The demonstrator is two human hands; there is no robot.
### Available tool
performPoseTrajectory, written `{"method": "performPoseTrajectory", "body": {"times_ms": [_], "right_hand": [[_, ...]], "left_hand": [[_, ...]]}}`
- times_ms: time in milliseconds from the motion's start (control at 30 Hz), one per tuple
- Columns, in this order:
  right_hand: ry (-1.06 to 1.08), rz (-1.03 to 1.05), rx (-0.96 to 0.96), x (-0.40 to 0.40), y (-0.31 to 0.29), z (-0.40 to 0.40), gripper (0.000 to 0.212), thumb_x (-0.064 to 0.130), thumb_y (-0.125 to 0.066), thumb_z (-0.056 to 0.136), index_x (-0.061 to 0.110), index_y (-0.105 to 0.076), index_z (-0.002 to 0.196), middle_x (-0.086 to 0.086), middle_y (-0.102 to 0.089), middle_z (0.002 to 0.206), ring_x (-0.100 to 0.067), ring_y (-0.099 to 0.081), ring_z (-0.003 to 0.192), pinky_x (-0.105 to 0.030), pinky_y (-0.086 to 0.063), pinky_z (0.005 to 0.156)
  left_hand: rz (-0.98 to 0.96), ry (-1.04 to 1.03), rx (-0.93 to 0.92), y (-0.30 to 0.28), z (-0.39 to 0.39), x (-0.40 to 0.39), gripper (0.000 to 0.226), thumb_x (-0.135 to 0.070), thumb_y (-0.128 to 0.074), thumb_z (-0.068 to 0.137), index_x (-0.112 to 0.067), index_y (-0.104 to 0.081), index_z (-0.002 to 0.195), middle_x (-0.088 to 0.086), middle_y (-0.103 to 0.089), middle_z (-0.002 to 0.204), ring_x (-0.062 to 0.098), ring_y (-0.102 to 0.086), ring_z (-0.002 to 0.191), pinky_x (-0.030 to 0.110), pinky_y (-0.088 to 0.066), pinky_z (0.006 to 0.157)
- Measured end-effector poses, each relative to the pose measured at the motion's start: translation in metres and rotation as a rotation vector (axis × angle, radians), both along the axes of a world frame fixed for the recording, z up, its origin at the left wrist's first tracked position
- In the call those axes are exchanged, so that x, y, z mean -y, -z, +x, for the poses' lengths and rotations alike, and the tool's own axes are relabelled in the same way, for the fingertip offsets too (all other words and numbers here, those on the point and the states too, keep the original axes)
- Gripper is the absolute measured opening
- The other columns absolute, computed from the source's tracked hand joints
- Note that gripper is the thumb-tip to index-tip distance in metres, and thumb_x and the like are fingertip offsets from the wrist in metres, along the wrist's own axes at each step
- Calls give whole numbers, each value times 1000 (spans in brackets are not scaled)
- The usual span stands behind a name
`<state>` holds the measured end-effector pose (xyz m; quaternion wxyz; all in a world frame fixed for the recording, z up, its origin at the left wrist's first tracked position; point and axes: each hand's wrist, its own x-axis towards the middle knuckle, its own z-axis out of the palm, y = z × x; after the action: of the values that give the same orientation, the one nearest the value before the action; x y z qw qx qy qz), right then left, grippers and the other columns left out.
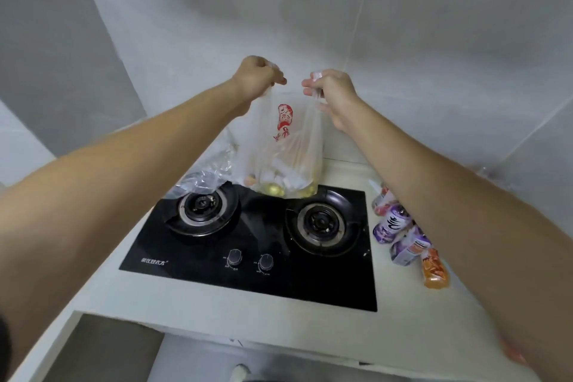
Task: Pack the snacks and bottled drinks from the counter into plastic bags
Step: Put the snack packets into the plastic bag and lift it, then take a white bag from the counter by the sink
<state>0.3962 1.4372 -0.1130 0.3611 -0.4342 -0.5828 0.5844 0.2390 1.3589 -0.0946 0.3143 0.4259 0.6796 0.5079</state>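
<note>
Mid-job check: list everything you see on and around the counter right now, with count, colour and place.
printed plastic bag: one, translucent with red print, held up over the hob's back edge, items inside
clear plastic bag: one, crumpled, behind the left burner
snack packets: several, purple, pink and orange, on the counter right of the hob
gas hob: one, black, two burners, two knobs
counter: one, cream
left hand: gripping one bag handle
right hand: gripping the other handle
</note>
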Motion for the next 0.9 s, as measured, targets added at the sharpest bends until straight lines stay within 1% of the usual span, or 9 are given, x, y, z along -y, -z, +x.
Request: {"method": "performPoseTrajectory", "body": {"times_ms": [133, 233, 367, 500, 533, 600, 667, 767, 900], "right_hand": [[-6, -10, 67, -23, 15, -26, 33, 1, -53, 96, 5, -62, 128, -8, -74, 119, -16, -69, 100, -30, -44, 84], [-30, -14, 124, -33, 20, -39, 36, -1, -52, 94, 7, -63, 128, -5, -73, 121, -16, -66, 103, -30, -43, 80], [-64, -51, 198, -41, 39, -50, 38, -3, -52, 92, 10, -62, 127, -5, -73, 121, -20, -65, 115, -34, -43, 86], [-74, -26, 288, -50, 57, -53, 28, 4, -57, 91, 18, -61, 115, -1, -71, 109, -20, -63, 102, -34, -45, 80], [-79, 51, 376, -52, 58, -52, 27, 6, -59, 90, 19, -61, 114, 0, -68, 106, -20, -62, 99, -32, -46, 80], [-96, 286, 621, -51, 58, -47, 35, 11, -58, 89, 19, -62, 122, 1, -65, 117, -20, -61, 105, -30, -49, 86], [-111, 484, 762, -43, 57, -41, 42, 15, -59, 89, 18, -60, 131, 0, -64, 128, -21, -60, 114, -33, -50, 93], [-151, 587, 755, -28, 55, -33, 35, 20, -61, 92, 17, -61, 127, -1, -65, 122, -21, -62, 111, -35, -51, 91], [-240, 625, 706, -2, 56, -24, 31, 26, -61, 95, 18, -62, 125, 1, -65, 118, -20, -62, 109, -39, -52, 93]], "left_hand": [[12, -50, 53, 20, -26, -21, 9, -6, -64, 89, -13, -60, 93, 9, -70, 104, 14, -58, 83, 20, -46, 71], [17, -88, 73, 38, -41, -33, 14, -5, -67, 86, -12, -58, 95, 6, -64, 102, 13, -58, 86, 23, -43, 77], [-37, -80, 103, 62, -55, -42, 21, -8, -71, 86, -11, -60, 104, 3, -60, 101, 15, -57, 92, 27, -45, 83], [-75, -44, 91, 75, -56, -46, 35, -11, -70, 89, -6, -61, 122, 1, -58, 110, 17, -54, 101, 29, -45, 91], [-89, -33, 63, 76, -56, -47, 30, -12, -68, 91, -7, -61, 120, 1, -59, 116, 17, -55, 102, 28, -44, 91], [-105, -35, -16, 78, -57, -46, 29, -14, -64, 94, -9, -61, 122, 2, -62, 124, 17, -57, 106, 26, -42, 90], [-100, -75, -87, 79, -58, -40, 37, -16, -61, 94, -12, -60, 131, 2, -66, 120, 18, -60, 107, 24, -43, 88], [-77, -122, -207, 80, -55, -21, 37, -18, -59, 94, -14, -60, 131, 2, -68, 113, 21, -64, 104, 25, -46, 85], [-46, -169, -481, 85, -46, 26, 39, -25, -58, 97, -14, -58, 135, 4, -66, 121, 23, -57, 117, 32, -45, 95]]}}
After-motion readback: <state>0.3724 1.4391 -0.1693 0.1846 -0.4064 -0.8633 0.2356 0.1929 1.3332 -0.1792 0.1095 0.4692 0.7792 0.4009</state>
